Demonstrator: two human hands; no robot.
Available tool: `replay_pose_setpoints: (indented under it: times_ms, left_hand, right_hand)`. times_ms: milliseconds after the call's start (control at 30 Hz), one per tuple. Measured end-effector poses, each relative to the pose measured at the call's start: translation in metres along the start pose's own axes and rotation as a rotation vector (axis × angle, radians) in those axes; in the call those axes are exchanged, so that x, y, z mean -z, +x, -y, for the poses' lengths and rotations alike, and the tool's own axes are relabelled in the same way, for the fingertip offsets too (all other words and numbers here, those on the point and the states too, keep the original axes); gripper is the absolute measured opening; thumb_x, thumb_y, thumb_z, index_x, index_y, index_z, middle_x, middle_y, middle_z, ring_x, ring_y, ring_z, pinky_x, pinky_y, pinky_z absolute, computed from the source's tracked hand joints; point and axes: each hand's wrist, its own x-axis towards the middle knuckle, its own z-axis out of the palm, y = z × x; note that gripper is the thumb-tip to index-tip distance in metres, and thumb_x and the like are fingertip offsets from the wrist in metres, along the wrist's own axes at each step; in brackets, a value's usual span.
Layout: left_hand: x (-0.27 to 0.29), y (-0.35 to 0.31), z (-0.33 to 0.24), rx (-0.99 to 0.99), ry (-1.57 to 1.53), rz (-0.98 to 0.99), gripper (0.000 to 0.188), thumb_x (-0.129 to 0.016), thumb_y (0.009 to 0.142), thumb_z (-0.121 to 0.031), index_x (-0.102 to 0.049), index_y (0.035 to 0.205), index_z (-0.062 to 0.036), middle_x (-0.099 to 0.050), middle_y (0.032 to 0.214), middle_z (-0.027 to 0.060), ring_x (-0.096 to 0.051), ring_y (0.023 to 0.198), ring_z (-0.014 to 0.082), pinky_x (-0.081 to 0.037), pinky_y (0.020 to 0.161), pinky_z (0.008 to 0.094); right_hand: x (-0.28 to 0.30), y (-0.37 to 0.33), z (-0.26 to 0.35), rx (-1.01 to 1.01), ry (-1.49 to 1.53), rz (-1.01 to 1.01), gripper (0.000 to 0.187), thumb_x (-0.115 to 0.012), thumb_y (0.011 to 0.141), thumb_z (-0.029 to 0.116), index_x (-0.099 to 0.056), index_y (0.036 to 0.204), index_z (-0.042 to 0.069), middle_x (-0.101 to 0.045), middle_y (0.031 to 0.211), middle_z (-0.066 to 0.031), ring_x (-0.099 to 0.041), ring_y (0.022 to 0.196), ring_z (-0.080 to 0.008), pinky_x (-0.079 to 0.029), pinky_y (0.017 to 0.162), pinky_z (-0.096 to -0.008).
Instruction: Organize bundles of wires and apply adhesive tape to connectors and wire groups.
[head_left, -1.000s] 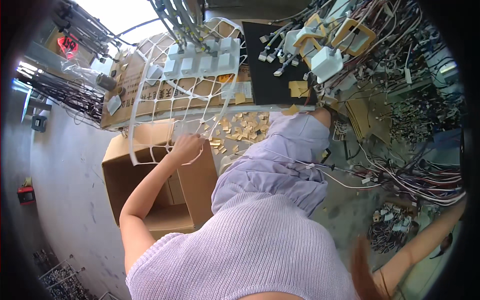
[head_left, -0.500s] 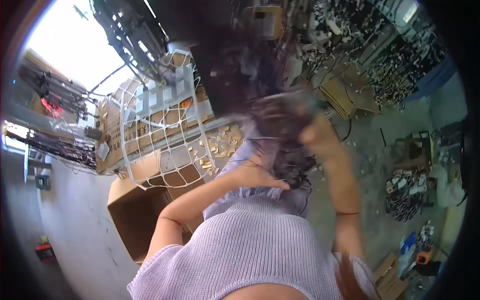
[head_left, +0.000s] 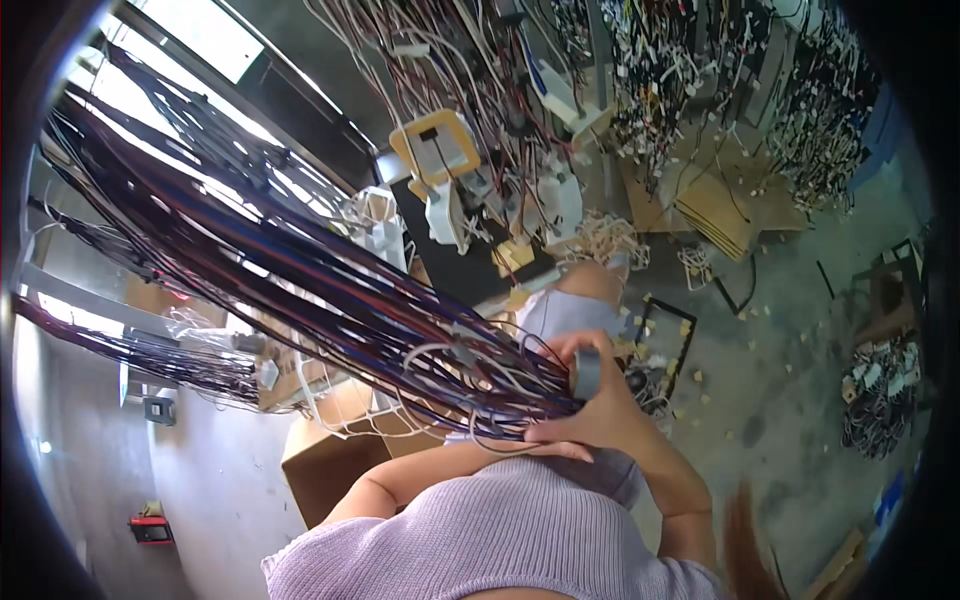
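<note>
A thick bundle of dark, red, blue and white wires (head_left: 330, 300) slants from the upper left down to my body, its near ends gathered at my right hand. My right hand (head_left: 610, 412) is closed on a grey roll of tape (head_left: 587, 375), thumb and fingers reaching round the wire ends. Beneath the bundle and close to my waist lies my left hand (head_left: 555, 451). Only a little of it shows below the right hand; the rest of its fingers are hidden.
An open cardboard box (head_left: 335, 465) stands left of my body. Behind the bundle are a white netted rack (head_left: 345, 410) and a yellow-framed device (head_left: 437, 150). Many wire harnesses (head_left: 680, 80) hang at the back right. Small yellowish pieces litter the floor (head_left: 770, 380).
The wire bundle has swung from in front of me to the upper left. My right hand has come down and inward to its near end. The view has shifted.
</note>
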Motion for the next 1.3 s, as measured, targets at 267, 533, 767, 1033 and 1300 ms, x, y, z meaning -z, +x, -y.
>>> replay_pose_setpoints:
  times_ms: [267,533,767,1033,1300]
  left_hand:
    - [0.036,0.044,0.015,-0.077,0.039,-0.073,0.039,-0.065,0.087,-0.018,-0.057,0.120,0.0018,-0.063,0.112,0.0125,-0.060,0.103,0.0189,-0.048,0.087,0.0292]
    - [0.079,0.053,0.024,-0.064,0.062,-0.069,0.036,-0.063,0.089,-0.015,-0.057,0.120,0.0019,-0.064,0.108,0.0137,-0.062,0.099,0.0199,-0.051,0.083,0.0307]
    - [0.148,0.014,0.043,-0.069,0.032,0.040,0.034,-0.061,0.089,-0.013,-0.057,0.119,0.0021,-0.065,0.104,0.0147,-0.064,0.096,0.0208,-0.053,0.080,0.0319]
    - [0.259,-0.065,-0.080,-0.378,0.175,-0.442,0.043,-0.064,0.087,-0.022,-0.053,0.123,-0.0010,-0.064,0.102,0.0117,-0.064,0.091,0.0201,-0.053,0.075,0.0306]
    - [0.182,-0.025,-0.238,-1.086,0.147,-0.649,0.092,-0.063,0.086,-0.041,-0.004,0.150,-0.0127,-0.037,0.144,0.0164,-0.036,0.134,0.0293,-0.028,0.109,0.0460]
  right_hand:
    - [0.017,-0.011,-0.005,-0.095,-0.401,-0.138,0.080,-0.093,0.047,0.033,-0.046,0.105,0.005,-0.056,0.116,-0.0157,-0.054,0.100,-0.0317,-0.042,0.091,-0.0408]
    - [0.025,-0.036,0.024,0.093,-0.726,-0.340,0.072,-0.091,0.049,0.032,-0.047,0.098,0.002,-0.056,0.115,-0.0166,-0.054,0.099,-0.0339,-0.039,0.091,-0.0449]
    - [0.002,-0.023,-0.044,-0.114,0.057,0.130,0.070,-0.087,0.065,0.011,-0.031,0.107,0.006,-0.052,0.118,-0.0212,-0.055,0.112,-0.0273,-0.046,0.097,-0.0402]
    - [-0.013,0.003,-0.114,-0.079,0.378,0.030,0.040,-0.069,0.083,0.004,-0.037,0.107,0.006,-0.058,0.112,-0.0123,-0.062,0.093,-0.0173,-0.047,0.085,-0.0302]
    - [-0.018,0.001,-0.120,-0.128,0.453,-0.029,0.041,-0.070,0.083,0.006,-0.036,0.106,0.006,-0.062,0.103,-0.0121,-0.060,0.080,-0.0103,-0.049,0.072,-0.0255]
